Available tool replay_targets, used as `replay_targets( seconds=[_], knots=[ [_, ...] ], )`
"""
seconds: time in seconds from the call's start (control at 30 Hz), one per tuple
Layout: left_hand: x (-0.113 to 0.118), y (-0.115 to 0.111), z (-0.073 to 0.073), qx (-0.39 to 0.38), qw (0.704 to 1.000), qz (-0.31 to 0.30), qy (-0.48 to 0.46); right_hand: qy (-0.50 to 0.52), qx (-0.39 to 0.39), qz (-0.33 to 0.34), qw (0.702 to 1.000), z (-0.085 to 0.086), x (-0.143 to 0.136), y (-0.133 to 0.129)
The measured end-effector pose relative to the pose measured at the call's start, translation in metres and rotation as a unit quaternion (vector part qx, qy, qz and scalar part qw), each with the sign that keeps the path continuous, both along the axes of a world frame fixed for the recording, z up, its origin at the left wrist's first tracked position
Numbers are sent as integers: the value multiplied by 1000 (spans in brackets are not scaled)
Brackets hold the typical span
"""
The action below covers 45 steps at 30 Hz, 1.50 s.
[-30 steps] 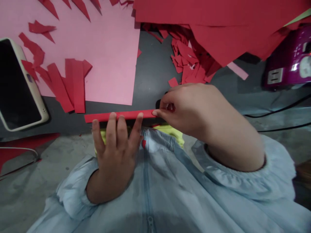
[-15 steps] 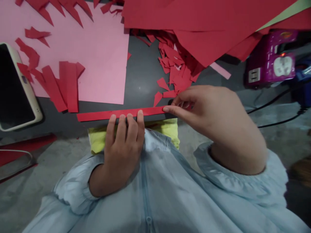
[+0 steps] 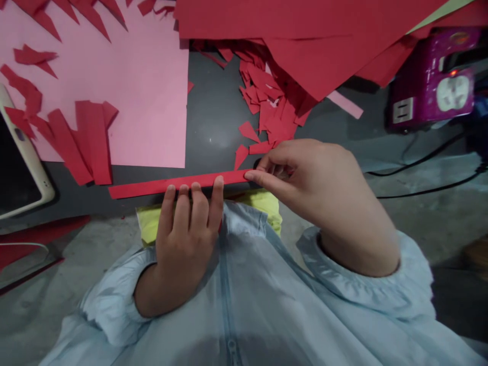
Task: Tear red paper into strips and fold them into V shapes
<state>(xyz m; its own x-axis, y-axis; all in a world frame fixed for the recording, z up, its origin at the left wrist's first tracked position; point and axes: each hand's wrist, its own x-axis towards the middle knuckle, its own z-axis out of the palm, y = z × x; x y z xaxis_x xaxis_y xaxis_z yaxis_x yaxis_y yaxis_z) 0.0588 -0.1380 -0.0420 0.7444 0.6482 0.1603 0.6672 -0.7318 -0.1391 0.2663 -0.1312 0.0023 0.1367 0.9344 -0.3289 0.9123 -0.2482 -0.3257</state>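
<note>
A long red paper strip (image 3: 145,189) lies along the front edge of the dark table (image 3: 211,112). My left hand (image 3: 188,229) rests with its fingers spread, their tips touching the strip's lower edge; its thumb is hidden. At the strip's right end my right hand (image 3: 316,178) pinches the paper between thumb and forefinger, the other fingers curled behind. Small red scraps (image 3: 272,114) are heaped just beyond my right hand. Folded red pieces (image 3: 91,142) lie at the left, partly on a pink sheet (image 3: 148,91).
Large red sheets (image 3: 297,25) cover the back of the table. A phone (image 3: 46,185) lies at the left edge. A purple power box (image 3: 423,91) with black cables stands at the right. Yellow material (image 3: 148,223) shows below the table edge.
The view has shifted a little, so the table items at the left appear further left. Both hands keep their places on the strip, with the same grip.
</note>
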Motion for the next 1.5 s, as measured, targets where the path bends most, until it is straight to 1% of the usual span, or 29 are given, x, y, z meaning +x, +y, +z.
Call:
replay_targets(
  seconds=[0.3, 0.5, 0.67, 0.73, 0.87, 0.97, 1.03, 1.13, 1.23, 1.37, 1.43, 1.5],
  knots=[
    [1, 2, -2, -8, 1000, -1, -13, -49, -8, 24, 998, -4, -1, 3],
    [4, 4, -5, 28, 1000, -10, 5, -47, -6, 43, 998, -3, -1, 5],
    [8, 0, 1, 24, 1000, -1, 20, -61, 5, 49, 997, -7, -2, 5],
    [13, -2, 4, 20, 999, -2, 29, -90, 1, 45, 995, -9, -3, 5],
    [24, -5, 7, 47, 997, -24, 49, -151, -17, 31, 988, -9, -7, 5],
    [32, -6, 7, 48, 996, -42, 57, -161, -28, 22, 986, -8, -7, 2],
    [34, -7, 7, 41, 996, -39, 63, -158, -27, 10, 987, -7, -7, -2],
    [36, -8, 7, 35, 996, -33, 74, -147, -10, -15, 989, -9, -5, -8],
    [36, -9, 5, 68, 993, -36, 85, -145, 14, -32, 989, -10, -4, -14],
    [37, -11, 1, 97, 992, -28, 79, -152, 54, -23, 987, -10, -2, -23],
    [38, -12, -2, 85, 994, -18, 68, -153, 92, -15, 984, -11, 0, -30],
    [38, -13, -4, 56, 997, -7, 54, -146, 145, -3, 979, -13, 1, -38]
  ],
)
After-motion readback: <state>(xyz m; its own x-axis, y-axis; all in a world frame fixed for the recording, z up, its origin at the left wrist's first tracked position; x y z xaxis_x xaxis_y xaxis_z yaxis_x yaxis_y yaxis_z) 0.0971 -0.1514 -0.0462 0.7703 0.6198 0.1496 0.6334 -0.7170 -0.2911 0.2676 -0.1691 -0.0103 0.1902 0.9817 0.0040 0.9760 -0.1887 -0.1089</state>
